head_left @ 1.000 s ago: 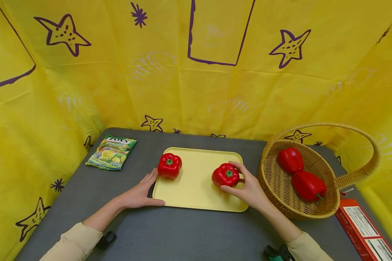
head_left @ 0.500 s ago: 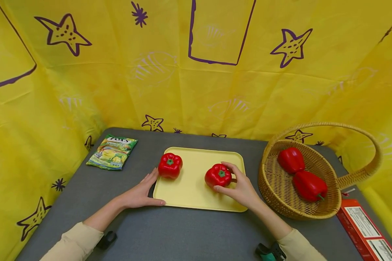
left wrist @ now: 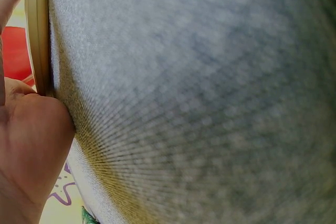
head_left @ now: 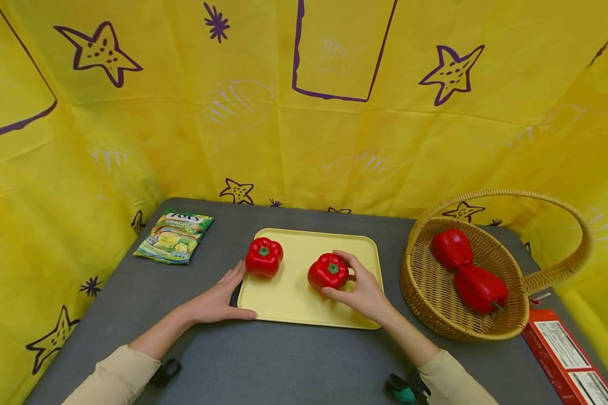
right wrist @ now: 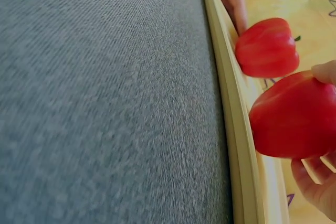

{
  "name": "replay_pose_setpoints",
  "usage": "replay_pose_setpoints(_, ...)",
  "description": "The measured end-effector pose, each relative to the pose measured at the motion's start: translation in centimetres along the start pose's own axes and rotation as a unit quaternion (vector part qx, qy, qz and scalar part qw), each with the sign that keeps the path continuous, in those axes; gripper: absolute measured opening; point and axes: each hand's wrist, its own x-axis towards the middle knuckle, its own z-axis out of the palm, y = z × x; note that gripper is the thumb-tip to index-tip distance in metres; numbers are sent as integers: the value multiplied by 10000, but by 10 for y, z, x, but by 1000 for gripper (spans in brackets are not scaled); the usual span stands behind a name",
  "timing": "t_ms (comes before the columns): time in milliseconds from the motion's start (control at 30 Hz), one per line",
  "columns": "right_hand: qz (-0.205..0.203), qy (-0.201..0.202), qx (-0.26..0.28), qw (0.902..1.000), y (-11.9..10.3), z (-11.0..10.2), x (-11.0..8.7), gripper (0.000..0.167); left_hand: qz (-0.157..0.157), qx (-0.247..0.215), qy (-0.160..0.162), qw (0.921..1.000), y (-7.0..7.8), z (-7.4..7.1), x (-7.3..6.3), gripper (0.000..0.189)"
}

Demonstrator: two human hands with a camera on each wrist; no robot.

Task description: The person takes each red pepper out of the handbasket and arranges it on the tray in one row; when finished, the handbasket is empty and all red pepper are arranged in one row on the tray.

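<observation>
My right hand (head_left: 366,293) grips a red bell pepper (head_left: 324,274) by its right side, thumb in front and fingers behind. The pepper is upright, green stem up, over the middle of a pale yellow tray (head_left: 294,306). In the right wrist view its lower end (right wrist: 278,129) is right at the tray. Another red bell pepper (head_left: 263,253) stands at the tray's left side. My left hand (head_left: 214,301) rests at the tray's near left corner, thumb on the front edge and straight fingers along the left edge. The left wrist view shows that palm (left wrist: 31,135) against the tray's rim (left wrist: 38,30).
At the right stands a wicker basket (head_left: 436,306) with a tall handle and two red bell peppers (head_left: 478,288) inside. A red box (head_left: 562,349) lies beside it. Back left is a green and yellow candy bag (head_left: 174,236). Yellow patterned cloth (head_left: 334,135) surrounds the grey table (head_left: 284,365).
My right hand has moved left across the tray with the bell pepper, bringing it nearer the other one. The left hand has stayed at the tray's corner.
</observation>
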Motion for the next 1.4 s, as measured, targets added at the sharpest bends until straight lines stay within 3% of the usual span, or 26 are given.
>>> replay_pose_setpoints(267, 80, -138, 69, 9998, -5, 7, 6, 79, -23, 27, 16, 10000, -1, 1, 0, 114)
replay_pose_setpoints(933, -245, -184, 59, 9995, -6, 19, 20, 75, 79, 2, 55, 10000, 2, -1, -1, 114)
replay_pose_setpoints(1400, 21, -337, 310, 9989, -7, 27, 29, 73, 71, -49, 40, 10000, 1, -1, -1, 113)
